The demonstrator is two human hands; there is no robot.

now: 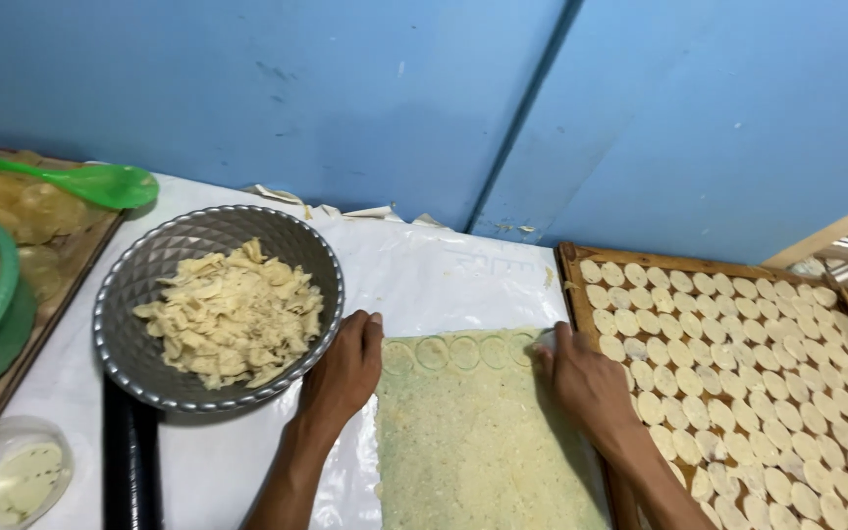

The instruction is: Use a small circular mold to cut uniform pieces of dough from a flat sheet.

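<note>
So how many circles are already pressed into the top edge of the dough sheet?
4 circles visible, in a row along the far edge of the dough sheet, between the left hand and right hand; the right fingers may hide another.

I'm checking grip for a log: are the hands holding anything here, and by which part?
Nothing is lifted. The left hand rests at the dough sheet's left edge; the right hand presses at its top right corner, where something small may be hidden under the fingers.

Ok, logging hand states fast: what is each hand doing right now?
Left hand: fingers curled, knuckles resting at the left edge of the dough sheet; holds nothing visible.
Right hand: pressing at the sheet's top right corner; whether it holds anything cannot be told.
</note>
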